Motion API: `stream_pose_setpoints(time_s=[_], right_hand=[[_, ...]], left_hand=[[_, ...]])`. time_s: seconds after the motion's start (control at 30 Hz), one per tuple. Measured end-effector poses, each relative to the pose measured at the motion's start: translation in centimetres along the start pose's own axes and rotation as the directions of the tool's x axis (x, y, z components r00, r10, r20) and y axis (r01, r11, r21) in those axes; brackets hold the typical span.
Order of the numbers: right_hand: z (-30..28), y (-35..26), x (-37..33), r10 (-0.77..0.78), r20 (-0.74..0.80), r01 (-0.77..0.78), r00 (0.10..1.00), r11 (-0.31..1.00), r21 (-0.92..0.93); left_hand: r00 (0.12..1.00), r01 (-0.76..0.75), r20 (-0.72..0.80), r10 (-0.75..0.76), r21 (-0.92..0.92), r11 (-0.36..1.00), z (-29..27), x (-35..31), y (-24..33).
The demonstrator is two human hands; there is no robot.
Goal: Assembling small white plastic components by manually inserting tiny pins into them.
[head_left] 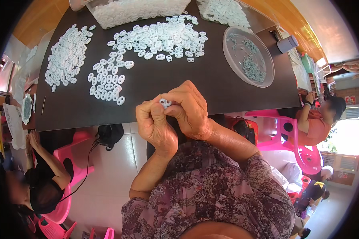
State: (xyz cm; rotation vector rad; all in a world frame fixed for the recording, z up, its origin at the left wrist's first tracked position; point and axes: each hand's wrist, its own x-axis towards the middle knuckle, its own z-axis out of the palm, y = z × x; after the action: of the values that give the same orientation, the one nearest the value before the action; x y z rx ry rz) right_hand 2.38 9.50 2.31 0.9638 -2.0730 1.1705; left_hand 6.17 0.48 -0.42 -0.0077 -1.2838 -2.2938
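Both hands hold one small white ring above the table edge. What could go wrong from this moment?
1. The small white ring is pinched between the left hand and the right hand right at the edge of the dark table; if it slips, it may fall to the floor.
2. The clear dish of small parts sits near the table's right edge; a knock might spill it.

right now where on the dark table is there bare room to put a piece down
The dark table is bare between the hands and the round clear dish, and along the near edge below the white ring piles. The far half is crowded with white rings and clear bins.
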Motion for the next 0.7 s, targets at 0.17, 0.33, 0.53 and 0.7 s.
stream_pose_setpoints(time_s=[0.17, 0.33, 0.53, 0.7], right_hand=[[-0.03, 0.14, -0.24, -0.045, -0.028, 0.044, 0.999, 0.999, -0.030], [0.29, -0.33, -0.58, -0.053, -0.055, 0.050, 0.997, 0.997, -0.058], [0.65, -0.04, -0.99, -0.080, -0.063, 0.075, 0.995, 0.994, -0.079], [0.88, -0.01, -0.88, -0.067, -0.082, 0.062, 0.994, 0.996, -0.065]], left_hand=[[0.998, -0.044, 0.034, 0.044, 0.020, 0.999, 0.38, -0.01, 0.19], [0.997, -0.075, -0.003, 0.075, 0.000, 0.997, 0.49, -0.27, 0.04], [0.996, -0.072, 0.058, 0.068, 0.060, 0.996, 0.04, -0.41, -0.11], [0.997, -0.077, 0.021, 0.076, 0.026, 0.997, 0.45, -0.39, -0.27]])
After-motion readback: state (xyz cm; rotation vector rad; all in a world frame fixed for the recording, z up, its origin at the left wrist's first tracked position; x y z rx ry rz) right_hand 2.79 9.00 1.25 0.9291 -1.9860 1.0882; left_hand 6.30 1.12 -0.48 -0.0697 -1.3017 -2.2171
